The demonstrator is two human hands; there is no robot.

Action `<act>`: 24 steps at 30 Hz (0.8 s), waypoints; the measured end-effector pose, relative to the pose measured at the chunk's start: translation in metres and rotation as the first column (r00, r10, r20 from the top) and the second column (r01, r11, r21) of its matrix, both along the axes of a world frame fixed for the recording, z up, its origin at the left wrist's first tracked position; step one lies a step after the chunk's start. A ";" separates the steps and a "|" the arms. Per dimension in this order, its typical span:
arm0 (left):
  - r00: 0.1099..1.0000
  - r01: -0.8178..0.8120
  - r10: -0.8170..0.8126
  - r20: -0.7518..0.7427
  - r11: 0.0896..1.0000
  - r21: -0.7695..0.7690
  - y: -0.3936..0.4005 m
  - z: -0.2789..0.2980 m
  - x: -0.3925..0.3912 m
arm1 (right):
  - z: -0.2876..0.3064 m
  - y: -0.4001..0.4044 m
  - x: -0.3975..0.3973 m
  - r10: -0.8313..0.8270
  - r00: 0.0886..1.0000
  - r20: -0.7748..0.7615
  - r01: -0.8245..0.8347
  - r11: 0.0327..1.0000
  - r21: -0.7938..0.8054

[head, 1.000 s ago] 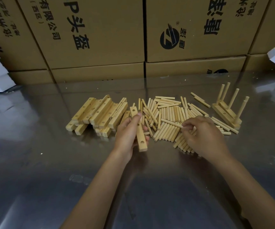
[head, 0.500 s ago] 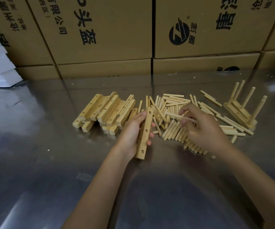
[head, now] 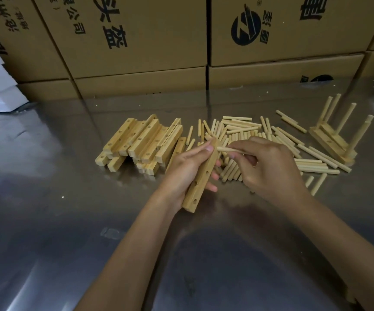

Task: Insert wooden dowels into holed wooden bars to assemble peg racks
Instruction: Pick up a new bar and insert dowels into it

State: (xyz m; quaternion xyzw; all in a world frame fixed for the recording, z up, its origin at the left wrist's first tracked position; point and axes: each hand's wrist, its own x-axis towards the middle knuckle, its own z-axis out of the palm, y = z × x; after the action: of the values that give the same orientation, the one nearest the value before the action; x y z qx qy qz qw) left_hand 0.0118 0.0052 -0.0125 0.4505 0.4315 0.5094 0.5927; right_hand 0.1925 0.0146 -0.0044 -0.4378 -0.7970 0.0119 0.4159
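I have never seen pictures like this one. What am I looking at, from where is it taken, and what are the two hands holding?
There is no machine here. A person works with bare hands, and a camera worn on the head looks forward and down at them, so the arms come in from the bottom edge.

The left hand grips a holed wooden bar, tilted with its holes facing right. The right hand pinches one wooden dowel, whose tip is at the bar's upper end.

On the shiny metal table lie a stack of holed bars, a loose pile of dowels, and to the right a finished peg rack with dowels standing up. Cardboard boxes stand behind.
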 end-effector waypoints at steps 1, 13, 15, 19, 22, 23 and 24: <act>1.000 -0.005 0.005 0.000 1.000 0.013 0.000 -0.001 0.001 | -0.001 0.000 0.000 -0.001 1.000 -0.005 0.001 1.000 0.007; 0.993 0.011 0.001 -0.119 0.994 0.106 -0.002 -0.008 0.003 | -0.006 -0.002 -0.001 -0.012 0.981 -0.193 -0.018 0.988 -0.154; 0.993 0.022 -0.012 -0.114 0.995 0.095 -0.002 -0.008 0.002 | -0.007 -0.002 -0.001 -0.013 0.965 -0.262 -0.039 0.980 -0.194; 0.997 0.019 -0.013 -0.082 0.998 0.066 -0.002 -0.007 0.004 | -0.007 -0.003 -0.004 -0.036 0.947 -0.320 -0.039 0.974 -0.224; 0.999 0.001 0.002 -0.049 0.998 0.061 -0.001 -0.006 0.008 | -0.004 0.000 -0.002 -0.049 0.949 -0.312 -0.036 0.965 -0.260; 0.999 -0.002 0.004 -0.043 0.998 0.058 0.000 -0.006 0.010 | -0.002 0.001 -0.001 -0.046 0.956 -0.289 -0.032 0.965 -0.261; 0.999 -0.003 0.005 -0.038 0.999 0.052 0.000 -0.006 0.010 | -0.002 0.002 0.000 -0.041 0.962 -0.269 -0.031 0.966 -0.256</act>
State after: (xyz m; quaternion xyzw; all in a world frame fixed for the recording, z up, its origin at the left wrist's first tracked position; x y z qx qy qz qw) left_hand 0.0222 0.0050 -0.0182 0.4746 0.4304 0.5128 0.5714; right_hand 0.1923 0.0161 -0.0063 -0.4844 -0.7229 0.1745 0.4608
